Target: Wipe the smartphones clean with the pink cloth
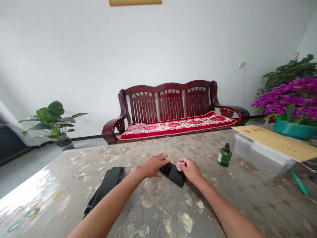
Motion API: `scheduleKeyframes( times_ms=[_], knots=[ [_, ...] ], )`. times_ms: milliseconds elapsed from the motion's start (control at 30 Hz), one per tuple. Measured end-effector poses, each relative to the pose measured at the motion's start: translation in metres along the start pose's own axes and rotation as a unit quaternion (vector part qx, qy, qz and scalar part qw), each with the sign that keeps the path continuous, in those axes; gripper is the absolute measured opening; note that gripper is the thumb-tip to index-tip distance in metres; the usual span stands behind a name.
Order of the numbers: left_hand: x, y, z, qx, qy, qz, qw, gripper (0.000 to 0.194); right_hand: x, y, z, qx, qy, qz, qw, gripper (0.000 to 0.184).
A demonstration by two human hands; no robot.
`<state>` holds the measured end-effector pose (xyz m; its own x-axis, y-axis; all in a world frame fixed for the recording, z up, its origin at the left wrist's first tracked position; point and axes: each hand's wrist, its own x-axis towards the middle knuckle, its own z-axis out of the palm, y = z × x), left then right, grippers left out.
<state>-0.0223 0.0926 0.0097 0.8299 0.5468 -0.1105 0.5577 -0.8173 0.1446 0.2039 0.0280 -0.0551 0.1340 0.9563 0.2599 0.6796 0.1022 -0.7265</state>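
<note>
A black smartphone (173, 175) lies flat on the patterned tablecloth (148, 211), its dark screen facing up. My left hand (153, 165) rests at the phone's far left end, fingers stretched out. In my right hand (191, 170) a small crumpled pink cloth (181, 166) is pinched against the right side of the screen. Left of my left forearm lies a stack of dark, flat phone-like items (107, 183), partly hidden by the arm.
A green bottle with a black cap (225, 155) stands to the right. Beyond it are a clear plastic box (260, 158) under a yellow folder (277, 140), a green pen-like stick (298, 181) and purple flowers (294, 99). Colored bands (32, 211) lie at left. A wooden bench (170, 102) stands behind the table.
</note>
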Motion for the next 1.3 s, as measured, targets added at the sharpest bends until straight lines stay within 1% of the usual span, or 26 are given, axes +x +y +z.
scheduleKeyframes(
  times_ms=[100, 167, 267, 400, 600, 733, 867, 933, 1000, 1067, 1167, 1233, 1300],
  knots=[
    [0.01, -0.007, 0.005, -0.016, -0.042, 0.016, 0.999, 0.09, -0.003, 0.003, -0.003, -0.008, 0.007, 0.007, 1.0, 0.024],
    [0.01, -0.007, 0.007, -0.033, -0.052, 0.021, 0.998, 0.086, -0.005, 0.005, -0.005, -0.012, 0.01, 0.009, 1.0, 0.025],
    [0.003, -0.003, 0.005, -0.017, -0.033, 0.033, 0.999, 0.076, -0.008, 0.004, -0.006, -0.018, 0.015, 0.005, 1.0, 0.025],
    [-0.011, 0.008, 0.005, 0.067, -0.005, 0.047, 0.997, 0.063, -0.009, 0.002, -0.006, -0.03, 0.021, 0.0, 0.999, 0.023],
    [-0.021, 0.018, 0.014, 0.174, 0.009, 0.073, 0.982, 0.062, -0.008, 0.002, -0.006, -0.03, 0.028, 0.005, 0.999, 0.022],
    [-0.021, 0.022, 0.019, 0.206, 0.009, 0.07, 0.976, 0.065, -0.006, 0.003, -0.005, -0.015, 0.034, 0.013, 0.999, 0.02],
    [-0.022, 0.023, 0.018, 0.176, 0.002, 0.059, 0.983, 0.058, -0.001, 0.007, -0.005, 0.029, 0.044, 0.028, 0.998, 0.016],
    [-0.023, 0.022, 0.015, 0.146, -0.006, 0.044, 0.988, 0.053, 0.003, 0.011, -0.004, 0.068, 0.047, 0.038, 0.996, 0.014],
    [-0.025, 0.02, 0.013, 0.122, -0.006, 0.024, 0.992, 0.044, 0.007, 0.013, -0.003, 0.119, 0.051, 0.044, 0.991, 0.017],
    [-0.027, 0.02, 0.011, 0.093, 0.005, -0.005, 0.996, 0.032, 0.011, 0.013, -0.005, 0.171, 0.069, 0.044, 0.982, 0.027],
    [-0.028, 0.02, 0.011, 0.045, 0.03, -0.053, 0.997, 0.02, 0.016, 0.008, -0.013, 0.227, 0.122, 0.035, 0.966, 0.041],
    [-0.028, 0.02, 0.012, 0.029, 0.049, -0.072, 0.996, 0.018, 0.015, 0.0, -0.02, 0.248, 0.151, 0.023, 0.957, 0.043],
    [-0.028, 0.02, 0.013, 0.016, 0.071, -0.085, 0.994, 0.018, 0.012, -0.009, -0.028, 0.235, 0.168, -0.007, 0.957, 0.038]
  ],
)
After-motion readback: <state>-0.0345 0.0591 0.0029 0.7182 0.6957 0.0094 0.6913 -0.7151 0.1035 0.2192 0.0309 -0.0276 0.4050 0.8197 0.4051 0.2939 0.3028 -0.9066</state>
